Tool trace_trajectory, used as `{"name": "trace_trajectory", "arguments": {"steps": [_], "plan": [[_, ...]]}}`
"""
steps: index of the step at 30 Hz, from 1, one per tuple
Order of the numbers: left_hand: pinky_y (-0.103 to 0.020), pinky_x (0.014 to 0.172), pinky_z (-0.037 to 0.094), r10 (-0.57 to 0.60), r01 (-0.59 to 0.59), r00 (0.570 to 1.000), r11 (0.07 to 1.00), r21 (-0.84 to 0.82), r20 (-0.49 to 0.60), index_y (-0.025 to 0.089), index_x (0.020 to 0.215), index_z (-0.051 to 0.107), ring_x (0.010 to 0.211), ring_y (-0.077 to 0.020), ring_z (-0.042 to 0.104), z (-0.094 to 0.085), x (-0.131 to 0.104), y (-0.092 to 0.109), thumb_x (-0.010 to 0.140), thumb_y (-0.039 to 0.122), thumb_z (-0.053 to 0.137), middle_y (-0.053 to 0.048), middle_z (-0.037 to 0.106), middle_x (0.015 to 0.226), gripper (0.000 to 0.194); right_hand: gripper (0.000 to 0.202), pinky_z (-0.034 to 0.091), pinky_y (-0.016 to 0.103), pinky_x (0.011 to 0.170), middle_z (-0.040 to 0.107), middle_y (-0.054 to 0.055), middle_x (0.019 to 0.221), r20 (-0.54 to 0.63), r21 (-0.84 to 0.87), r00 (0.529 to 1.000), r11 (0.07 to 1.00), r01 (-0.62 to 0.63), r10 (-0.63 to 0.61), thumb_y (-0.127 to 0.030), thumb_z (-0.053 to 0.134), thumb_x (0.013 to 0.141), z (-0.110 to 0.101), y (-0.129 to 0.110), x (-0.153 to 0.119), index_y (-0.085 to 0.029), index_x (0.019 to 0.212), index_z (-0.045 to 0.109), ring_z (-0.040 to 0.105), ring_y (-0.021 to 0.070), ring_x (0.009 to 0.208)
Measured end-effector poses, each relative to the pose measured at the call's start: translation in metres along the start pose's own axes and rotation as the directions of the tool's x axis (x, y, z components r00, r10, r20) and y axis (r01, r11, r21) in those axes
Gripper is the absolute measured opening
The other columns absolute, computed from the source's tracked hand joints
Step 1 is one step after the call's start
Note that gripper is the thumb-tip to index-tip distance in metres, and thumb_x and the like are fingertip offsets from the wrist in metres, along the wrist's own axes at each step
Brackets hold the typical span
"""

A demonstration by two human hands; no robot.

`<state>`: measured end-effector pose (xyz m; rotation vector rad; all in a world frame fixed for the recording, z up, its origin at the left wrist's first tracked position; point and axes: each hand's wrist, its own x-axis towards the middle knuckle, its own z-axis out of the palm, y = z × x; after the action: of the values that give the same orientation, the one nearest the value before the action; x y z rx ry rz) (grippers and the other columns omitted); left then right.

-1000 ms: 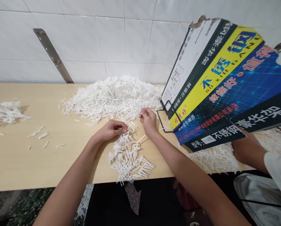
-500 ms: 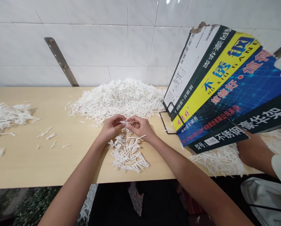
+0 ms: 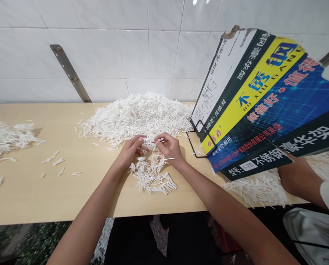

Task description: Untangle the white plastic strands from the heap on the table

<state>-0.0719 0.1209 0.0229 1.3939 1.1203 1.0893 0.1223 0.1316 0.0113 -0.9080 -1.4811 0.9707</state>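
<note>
My left hand (image 3: 131,150) is closed on thin white plastic pieces in front of the big heap. Close by on the right, my right hand (image 3: 167,146) pinches a white piece between thumb and forefinger. Some white strands show in the small gap between the two hands. Just below them, a small tangled cluster of branching white pieces (image 3: 156,178) lies on the table. The large heap of white pieces (image 3: 145,114) rises behind my hands, near the tiled wall.
A printed cardboard panel (image 3: 263,99) leans in a black wire stand (image 3: 190,145) on the right. Behind it, another person's arm (image 3: 302,176) is beside more white pieces. Another pile (image 3: 10,138) lies at the far left of the wooden table (image 3: 56,198).
My hands have moved slightly apart, my right hand to the right. White strands now show between them. The small cluster sits slightly higher and further right in view.
</note>
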Motion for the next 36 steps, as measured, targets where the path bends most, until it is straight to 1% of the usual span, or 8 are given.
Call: {"name": "trace_trajectory", "arguments": {"steps": [4,9,13,18,21,24,30,36], "plan": [[-0.023,0.053,0.038,0.075,-0.073,0.997,0.994,0.086,-0.015,0.016,0.077,0.065,0.057,-0.0118,0.051,0.003,-0.001,0.001,0.079,0.052,0.078,0.001,0.057,0.064,0.038,0.021,0.052,0.029,0.063,0.072,0.005,0.088,0.021,0.070,0.999,0.996,-0.046,0.045,-0.039,0.075,0.081,0.002,0.006,0.002,-0.021,0.090,0.069,0.064,0.0171,0.069],[-0.026,0.065,0.046,0.100,-0.097,0.985,0.995,0.026,-0.137,0.016,0.083,0.072,0.073,-0.0163,0.061,0.003,0.003,-0.003,0.077,0.043,0.080,-0.002,0.068,0.078,0.029,0.021,0.044,0.026,0.059,0.067,0.001,0.072,0.109,-0.097,0.993,0.994,-0.044,0.054,-0.039,0.071,0.085,0.003,0.003,0.002,-0.019,0.078,0.070,0.058,0.0142,0.063],[-0.025,0.070,0.047,0.122,-0.121,0.986,0.992,0.021,-0.110,0.018,0.088,0.071,0.076,-0.0162,0.062,0.000,0.007,-0.005,0.080,0.041,0.078,-0.003,0.070,0.082,0.026,0.033,0.040,0.026,0.060,0.063,-0.001,0.065,0.160,-0.214,0.986,0.977,-0.004,0.039,-0.043,0.062,0.093,0.003,-0.003,-0.001,-0.019,0.072,0.069,0.054,0.0128,0.060],[-0.023,0.059,0.043,0.069,-0.069,0.996,0.998,0.002,-0.055,0.018,0.088,0.069,0.064,-0.0133,0.057,0.000,0.005,-0.003,0.082,0.046,0.075,-0.001,0.068,0.075,0.030,0.027,0.049,0.027,0.072,0.074,0.005,0.105,0.031,-0.129,1.000,0.992,-0.002,0.006,-0.043,0.063,0.093,0.000,-0.005,0.000,-0.022,0.108,0.071,0.067,0.0206,0.099],[-0.022,0.053,0.039,0.047,-0.047,0.998,0.999,0.019,-0.028,0.017,0.087,0.069,0.058,-0.0116,0.052,0.001,0.003,-0.001,0.081,0.046,0.075,0.001,0.063,0.069,0.030,0.035,0.052,0.029,0.077,0.072,0.007,0.114,0.104,-0.040,0.994,0.999,-0.033,0.037,-0.043,0.066,0.091,-0.001,-0.002,0.003,-0.024,0.120,0.069,0.067,0.0216,0.106],[-0.022,0.048,0.034,0.021,-0.022,1.000,1.000,0.005,0.007,0.017,0.084,0.067,0.053,-0.0106,0.047,0.001,0.002,-0.001,0.079,0.046,0.076,0.003,0.055,0.062,0.030,0.027,0.051,0.029,0.074,0.072,0.005,0.104,0.177,-0.063,0.984,0.998,-0.023,0.034,-0.041,0.072,0.086,0.000,0.002,0.005,-0.022,0.105,0.074,0.067,0.0197,0.093],[-0.022,0.044,0.028,-0.054,0.048,0.993,0.997,0.060,0.106,0.016,0.079,0.065,0.046,-0.0088,0.041,0.004,0.000,0.003,0.074,0.050,0.080,0.003,0.051,0.056,0.037,0.021,0.047,0.029,0.069,0.073,0.003,0.081,0.097,-0.098,0.995,0.995,0.000,0.009,-0.041,0.077,0.081,0.000,0.010,0.005,-0.021,0.080,0.074,0.064,0.0180,0.077],[-0.024,0.044,0.023,-0.086,0.079,0.995,0.989,0.122,0.052,0.018,0.060,0.049,0.045,-0.0079,0.035,0.009,0.003,0.000,0.075,0.054,0.079,0.005,0.039,0.050,0.048,0.028,0.043,0.028,0.062,0.064,0.001,0.068,0.043,-0.007,0.997,0.998,-0.066,0.066,-0.045,0.080,0.077,0.001,0.015,0.008,-0.020,0.070,0.070,0.056,0.0148,0.065]]}}
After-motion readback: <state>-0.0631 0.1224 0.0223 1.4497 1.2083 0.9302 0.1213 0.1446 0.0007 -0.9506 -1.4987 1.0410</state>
